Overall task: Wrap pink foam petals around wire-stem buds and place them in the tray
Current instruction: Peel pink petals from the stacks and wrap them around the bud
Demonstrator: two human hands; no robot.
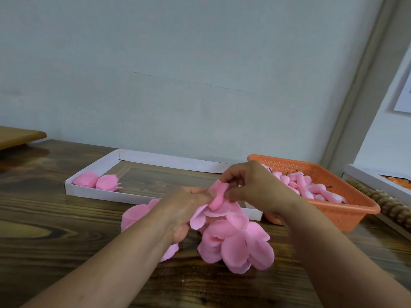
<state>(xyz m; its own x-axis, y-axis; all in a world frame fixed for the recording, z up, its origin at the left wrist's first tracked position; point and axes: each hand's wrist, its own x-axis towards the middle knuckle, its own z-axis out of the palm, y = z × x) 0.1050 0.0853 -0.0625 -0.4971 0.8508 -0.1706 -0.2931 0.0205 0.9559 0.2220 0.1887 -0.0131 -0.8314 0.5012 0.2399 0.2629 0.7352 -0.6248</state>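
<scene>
Above the near centre of the wooden table [55,210], both hands meet over a pile of loose pink foam petals [235,245].

1. Left hand [184,210]: fingers curled, thumb and fingertips pinching the lower edge of a pink foam petal [216,196] that is being worked. A second petal sheet hangs below this hand. Whether a wire-stem bud sits inside the petal cannot be told, since the fingers cover that area.

2. Right hand [253,185]: fingers bent, tips pinching the upper edge of the same petal from the right side. Both hands hold this one piece between them, raised just above the pile.

3. Loose petals: the main pile lies directly under and in front of the hands. More petals [135,215] lie to the left, partly hidden by the left forearm.

4. White tray [93,167]: a shallow cardboard tray stands behind the hands, near the wall [178,74]. Two wrapped pink flowers [96,180] lie side by side, touching, in its left end.

5. Orange basket [347,210]: a perforated plastic basket stands to the right of the tray, behind the right wrist. It holds a heap of pink buds [311,187] with dark stems showing.

6. Far right edge: a second white tray [364,174] with orange contents, and a wooden beaded object [389,204] just beside the basket.
</scene>
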